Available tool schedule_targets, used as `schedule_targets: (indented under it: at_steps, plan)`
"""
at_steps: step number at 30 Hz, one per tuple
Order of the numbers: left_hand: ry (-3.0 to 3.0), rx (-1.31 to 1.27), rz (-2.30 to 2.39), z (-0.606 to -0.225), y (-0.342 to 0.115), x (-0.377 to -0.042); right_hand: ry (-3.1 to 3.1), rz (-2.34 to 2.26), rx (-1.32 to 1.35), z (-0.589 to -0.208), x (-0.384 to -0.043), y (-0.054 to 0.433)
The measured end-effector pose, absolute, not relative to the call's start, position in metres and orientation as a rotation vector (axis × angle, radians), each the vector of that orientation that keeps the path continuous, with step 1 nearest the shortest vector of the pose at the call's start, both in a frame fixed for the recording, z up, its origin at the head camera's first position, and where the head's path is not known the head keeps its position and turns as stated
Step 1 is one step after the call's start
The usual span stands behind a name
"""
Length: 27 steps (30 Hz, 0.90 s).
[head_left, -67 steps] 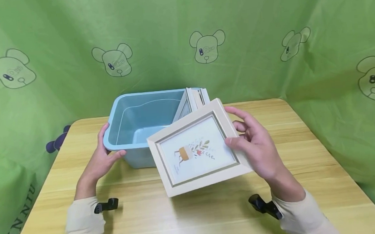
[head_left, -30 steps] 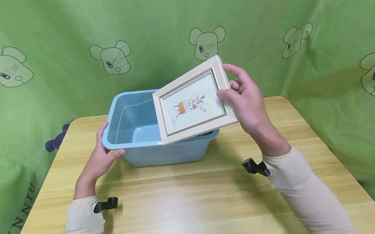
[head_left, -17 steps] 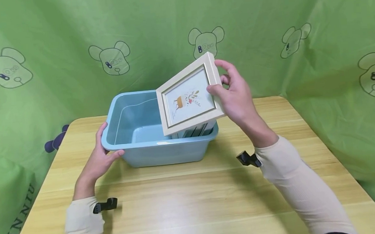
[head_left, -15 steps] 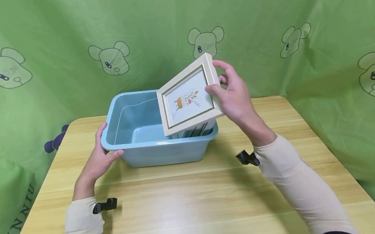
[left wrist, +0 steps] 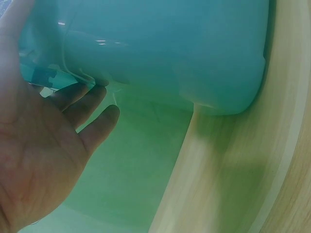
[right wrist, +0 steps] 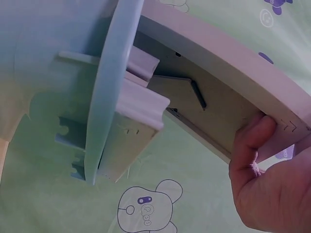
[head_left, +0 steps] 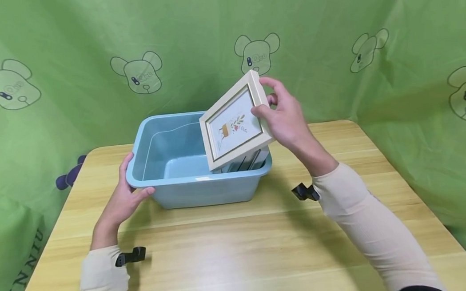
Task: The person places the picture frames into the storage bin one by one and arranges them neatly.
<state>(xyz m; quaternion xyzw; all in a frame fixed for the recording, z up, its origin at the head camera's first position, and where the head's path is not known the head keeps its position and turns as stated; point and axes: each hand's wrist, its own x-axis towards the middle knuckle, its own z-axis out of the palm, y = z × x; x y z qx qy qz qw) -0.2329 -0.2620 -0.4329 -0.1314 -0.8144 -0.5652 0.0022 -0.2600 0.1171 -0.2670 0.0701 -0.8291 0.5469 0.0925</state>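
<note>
My right hand (head_left: pixel 285 115) pinches the right edge of a cream picture frame (head_left: pixel 234 132), thumb on the front and fingers behind. It shows a drawing of a plant in an orange pot and is tilted over the right part of a light blue plastic basin (head_left: pixel 204 192). Its hollow back with a stand flap (right wrist: pixel 180 92) shows in the right wrist view. More frames (head_left: pixel 254 160) stand inside the basin's right end, partly hidden behind the held one. My left hand (head_left: pixel 122 199) holds the basin's front left corner; in the left wrist view its fingers (left wrist: pixel 99 128) lie against the outer wall.
The basin stands on a light wooden table (head_left: pixel 223 253) near its back edge. Behind the table hangs a green cloth (head_left: pixel 195 45) printed with bear heads. Each wrist wears a small black camera; the right one (head_left: pixel 305 192) sits beside the sleeve.
The right hand has brought the picture frame up and back from in front of the basin to above its right part, turning it steeper and lowering it slightly lately. The left hand stays put.
</note>
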Motion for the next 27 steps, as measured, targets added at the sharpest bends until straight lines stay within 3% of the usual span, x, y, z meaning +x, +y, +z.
schedule_targets:
  at_steps: [27]
  plan:
    - [-2.551, -0.408, -1.776, -0.433, -0.262, -0.233, -2.813, 1.391, 0.103, -0.267, -0.291, 0.097]
